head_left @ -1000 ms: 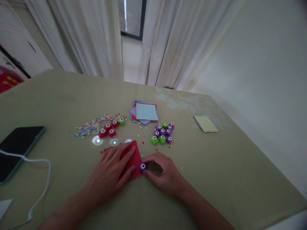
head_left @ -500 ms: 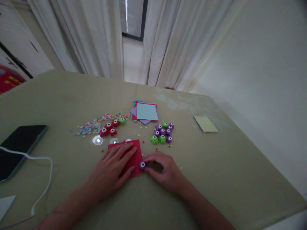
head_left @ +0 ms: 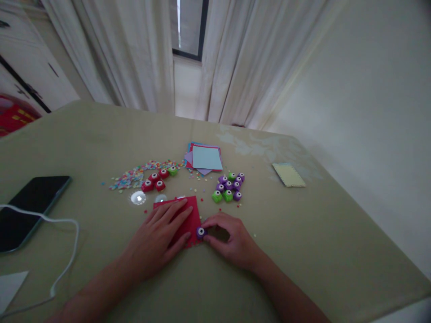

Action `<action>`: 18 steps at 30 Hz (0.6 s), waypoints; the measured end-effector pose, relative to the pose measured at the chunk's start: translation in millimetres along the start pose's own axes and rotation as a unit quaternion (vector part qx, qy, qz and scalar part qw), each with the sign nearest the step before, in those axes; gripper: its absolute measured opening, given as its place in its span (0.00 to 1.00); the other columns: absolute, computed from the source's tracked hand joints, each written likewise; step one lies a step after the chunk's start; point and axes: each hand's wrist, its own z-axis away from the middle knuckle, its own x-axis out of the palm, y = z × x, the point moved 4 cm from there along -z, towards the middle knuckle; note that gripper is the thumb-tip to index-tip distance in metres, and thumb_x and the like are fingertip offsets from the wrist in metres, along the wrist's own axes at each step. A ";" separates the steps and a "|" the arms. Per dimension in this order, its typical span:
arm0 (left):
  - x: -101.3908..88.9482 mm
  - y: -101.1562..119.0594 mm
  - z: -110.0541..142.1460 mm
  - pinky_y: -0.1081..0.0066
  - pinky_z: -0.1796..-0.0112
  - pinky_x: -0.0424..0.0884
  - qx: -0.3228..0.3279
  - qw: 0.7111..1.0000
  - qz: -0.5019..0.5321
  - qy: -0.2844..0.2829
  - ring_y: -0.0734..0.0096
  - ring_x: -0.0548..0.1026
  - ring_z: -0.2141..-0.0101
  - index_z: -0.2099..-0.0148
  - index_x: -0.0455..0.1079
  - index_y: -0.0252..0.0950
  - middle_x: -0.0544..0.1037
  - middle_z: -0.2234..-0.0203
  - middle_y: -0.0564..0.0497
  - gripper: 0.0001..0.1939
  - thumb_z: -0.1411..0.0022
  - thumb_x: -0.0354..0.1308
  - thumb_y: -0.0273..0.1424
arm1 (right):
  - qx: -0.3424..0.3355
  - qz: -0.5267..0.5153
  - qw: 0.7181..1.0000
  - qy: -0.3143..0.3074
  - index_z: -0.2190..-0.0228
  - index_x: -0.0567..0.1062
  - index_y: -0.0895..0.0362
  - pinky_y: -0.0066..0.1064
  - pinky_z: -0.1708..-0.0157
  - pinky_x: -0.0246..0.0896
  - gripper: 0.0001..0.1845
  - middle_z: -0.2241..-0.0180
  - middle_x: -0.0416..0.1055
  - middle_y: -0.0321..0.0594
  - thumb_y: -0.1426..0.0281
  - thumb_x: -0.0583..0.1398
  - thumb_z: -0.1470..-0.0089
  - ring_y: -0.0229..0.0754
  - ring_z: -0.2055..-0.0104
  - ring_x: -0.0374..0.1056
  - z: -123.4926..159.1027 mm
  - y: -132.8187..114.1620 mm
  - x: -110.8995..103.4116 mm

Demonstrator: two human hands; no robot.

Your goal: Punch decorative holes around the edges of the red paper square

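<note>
A square of red paper lies on the table with small notches along its lower edge. My left hand rests flat on it, fingers stretched out, covering much of the sheet. At the paper's right edge, near the lower corner, sits a small purple craft punch with a white and black round top. Thumb and fingers of my right hand grip this punch from the right. Beyond my right hand stands a group of purple and green craft punches. Several red craft punches and a green one stand farther left.
Colored confetti is scattered behind the red punches. A stack of colored paper squares lies at the back, a pale yellow paper pad to the right. A phone with a white cable across it lies left. Clear round discs lie nearby.
The camera view has shifted slightly, so things at the left appear a little farther right. Both hands, the red paper and the purple punch hold nearly the same positions.
</note>
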 end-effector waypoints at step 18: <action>1.3 -4.8 -6.3 0.44 0.34 0.66 -0.024 0.998 0.057 -0.015 0.46 0.68 0.32 0.27 0.68 0.43 0.68 0.28 0.43 0.27 0.21 0.52 0.47 | -0.024 0.018 0.999 0.015 0.51 0.83 0.53 0.38 0.45 0.70 0.15 0.53 0.83 0.42 0.73 0.70 0.40 0.47 0.50 0.77 2.6 -0.8 0.1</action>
